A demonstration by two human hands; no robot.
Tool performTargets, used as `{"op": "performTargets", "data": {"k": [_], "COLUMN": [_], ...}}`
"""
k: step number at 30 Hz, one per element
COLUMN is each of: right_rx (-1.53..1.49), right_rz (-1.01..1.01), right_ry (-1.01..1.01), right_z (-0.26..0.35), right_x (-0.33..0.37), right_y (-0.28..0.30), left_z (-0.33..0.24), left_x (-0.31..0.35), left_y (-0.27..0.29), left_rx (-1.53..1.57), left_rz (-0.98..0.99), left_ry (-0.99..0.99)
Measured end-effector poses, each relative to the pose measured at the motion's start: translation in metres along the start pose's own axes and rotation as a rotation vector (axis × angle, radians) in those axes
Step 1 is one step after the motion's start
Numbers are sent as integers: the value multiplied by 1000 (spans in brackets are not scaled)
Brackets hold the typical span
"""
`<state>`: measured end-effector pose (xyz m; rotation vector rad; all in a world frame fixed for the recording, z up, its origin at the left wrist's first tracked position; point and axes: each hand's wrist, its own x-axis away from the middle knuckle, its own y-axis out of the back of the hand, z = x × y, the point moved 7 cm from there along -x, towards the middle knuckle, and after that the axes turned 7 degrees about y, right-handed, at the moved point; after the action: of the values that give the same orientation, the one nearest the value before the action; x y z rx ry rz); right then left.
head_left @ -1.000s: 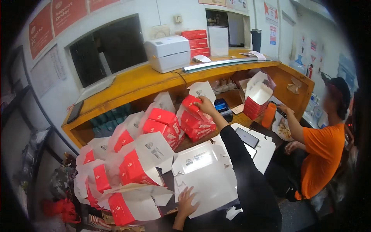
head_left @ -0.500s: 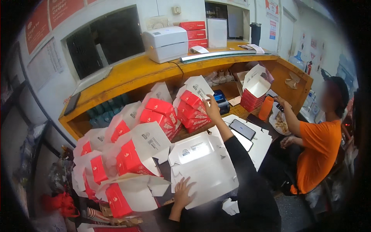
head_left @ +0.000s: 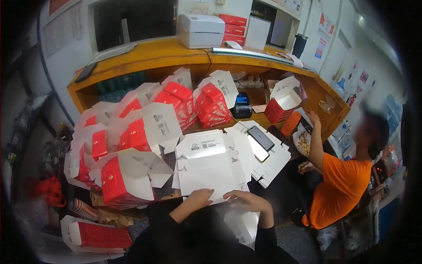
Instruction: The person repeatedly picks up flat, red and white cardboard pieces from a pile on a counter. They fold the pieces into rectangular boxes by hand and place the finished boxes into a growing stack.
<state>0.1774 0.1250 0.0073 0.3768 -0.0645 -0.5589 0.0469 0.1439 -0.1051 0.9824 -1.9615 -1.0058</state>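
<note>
Head view: the left hand (head_left: 198, 199) is on the near edge of a flat white carton (head_left: 206, 169), can't really tell if it's pinching it or just resting there, while the right hand (head_left: 249, 201) is just beside it at that same edge, fingers loosely apart. Carton's lying between the folded red-and-white boxes (head_left: 115, 178) on the left and a phone (head_left: 260, 137) on some white sheets (head_left: 276, 159) to the right.

Head-height fisheye view, downward and forward, near white cartons (head_left: 204, 171), yellow counter (head_left: 154, 55) beyond.
</note>
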Motion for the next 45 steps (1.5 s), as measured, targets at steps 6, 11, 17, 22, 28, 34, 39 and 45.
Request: {"op": "performTargets", "data": {"k": [6,11,17,22,28,34,39,45], "right_rx": [41,83,61,-30,-26,826,-90,203], "right_rz": [-46,-40,-137,-218,-682,-393,-710,-982], "right_ry": [-4,9,25,-4,-106,-63,249,393], "right_z": [-11,0,-5,-17,-43,-98,-26,30], "right_x": [3,-1,11,17,16,-25,-12,14], "right_y": [-32,-37,-32,-25,-2,-36,-12,6], "left_z": [-12,-10,-9,23,13,-10,-62,-88], "left_x": [10,8,24,6,25,51,69,68], "left_y": [0,-8,35,32,62,121,126,102], "left_rx": [-132,-208,293,633,509,597,128,576], "left_rz": [-339,-301,-436,-230,-664,-951,-940,-484], "left_ry": [-212,-267,-143,20,86,148,-199,-447]}}
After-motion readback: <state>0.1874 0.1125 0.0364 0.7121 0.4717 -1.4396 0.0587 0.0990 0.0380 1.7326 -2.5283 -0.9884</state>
